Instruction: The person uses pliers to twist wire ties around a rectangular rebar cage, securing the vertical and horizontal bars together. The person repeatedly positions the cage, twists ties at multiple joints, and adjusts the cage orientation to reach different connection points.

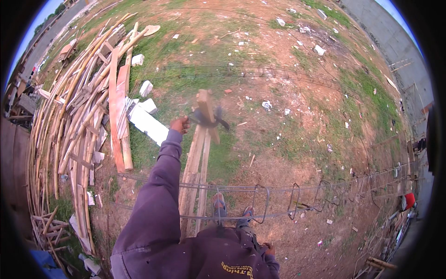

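Observation:
My left hand (180,124) reaches forward on a purple-sleeved arm, right beside the far end of a few long wooden planks (193,172) lying on the ground. Whether it touches them is unclear. Just right of the hand is a blurred short wooden block (204,104) with a dark object (218,118) against it. My right hand (268,250) stays low by my hip, only partly visible, its fingers hidden. My feet (219,202) stand at a long rebar cage (278,190) that runs across the ground.
A big pile of bamboo poles and boards (79,116) fills the left side. White blocks (146,122) lie next to it. A second rebar cage (241,70) lies farther out on patchy grass and dirt. A grey wall (395,42) runs at the upper right.

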`<state>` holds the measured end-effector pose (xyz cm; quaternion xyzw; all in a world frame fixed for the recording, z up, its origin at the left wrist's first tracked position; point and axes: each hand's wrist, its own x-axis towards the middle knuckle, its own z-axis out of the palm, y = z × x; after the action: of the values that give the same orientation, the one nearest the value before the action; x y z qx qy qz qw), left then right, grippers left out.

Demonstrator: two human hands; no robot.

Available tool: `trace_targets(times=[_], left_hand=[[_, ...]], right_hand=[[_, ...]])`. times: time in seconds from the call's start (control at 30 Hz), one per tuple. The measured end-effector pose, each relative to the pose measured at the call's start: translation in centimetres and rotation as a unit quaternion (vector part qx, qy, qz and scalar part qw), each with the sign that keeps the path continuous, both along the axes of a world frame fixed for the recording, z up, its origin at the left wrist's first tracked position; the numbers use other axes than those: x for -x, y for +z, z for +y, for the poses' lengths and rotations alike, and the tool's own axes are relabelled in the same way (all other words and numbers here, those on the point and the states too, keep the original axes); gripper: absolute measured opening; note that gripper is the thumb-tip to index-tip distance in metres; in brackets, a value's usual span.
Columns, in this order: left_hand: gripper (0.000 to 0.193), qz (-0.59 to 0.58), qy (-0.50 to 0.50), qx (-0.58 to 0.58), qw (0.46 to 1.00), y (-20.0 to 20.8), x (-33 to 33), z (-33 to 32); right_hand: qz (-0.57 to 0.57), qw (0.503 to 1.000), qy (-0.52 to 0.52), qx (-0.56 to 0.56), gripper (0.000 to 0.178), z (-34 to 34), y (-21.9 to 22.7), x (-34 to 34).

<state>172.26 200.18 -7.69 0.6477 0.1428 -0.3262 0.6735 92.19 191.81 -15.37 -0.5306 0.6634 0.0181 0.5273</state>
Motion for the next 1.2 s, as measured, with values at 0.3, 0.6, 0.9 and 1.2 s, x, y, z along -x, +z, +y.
trace_targets(times=[0.3, 0.6, 0.9, 1.2], left_hand=[[0.019, -0.019, 0.012, 0.096, 0.995, -1.8, 1.2, 0.2], [0.024, -0.017, 0.065, 0.106, 0.992, -2.9, 0.7, 0.6], [0.029, -0.052, 0.048, 0.120, 0.990, -1.9, 2.6, -0.2], [0.019, 0.043, 0.098, 0.122, 0.987, -2.0, 0.9, -2.3]], right_hand=[[-0.011, 0.999, 0.043, 0.021, 0.027, -0.7, 1.5, -0.6], [0.042, 0.995, 0.072, 0.058, 0.024, -0.8, -1.0, 1.9], [0.075, 0.996, 0.050, 0.024, 0.023, -2.0, 3.8, 0.7], [0.039, 0.999, -0.003, 0.032, 0.027, -1.1, -1.3, 5.2]])
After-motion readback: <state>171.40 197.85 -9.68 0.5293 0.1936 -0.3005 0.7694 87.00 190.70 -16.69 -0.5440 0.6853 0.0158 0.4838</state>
